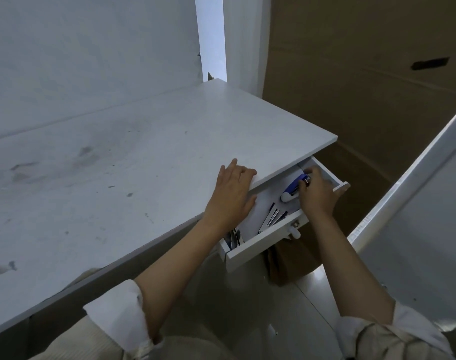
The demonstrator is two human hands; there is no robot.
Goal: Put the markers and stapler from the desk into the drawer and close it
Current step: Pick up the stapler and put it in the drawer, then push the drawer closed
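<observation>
A white drawer (263, 245) hangs pulled out under the right end of the white desk (143, 157). Inside it lies a blue and white stapler (293, 189), and my right hand (316, 194) is down in the drawer with its fingers closed around the stapler's far end. Several markers (273, 218) with dark and silver bodies lie beside the stapler toward the drawer's front. More dark pens (234, 237) show at the drawer's left corner. My left hand (232, 196) rests flat on the desk's front edge, fingers spread, holding nothing.
A white knob (294, 232) sticks out of the drawer front. Brown cardboard (364, 87) stands behind and to the right of the desk. A white panel (416, 203) leans at the right. The desk top shows only dark smudges.
</observation>
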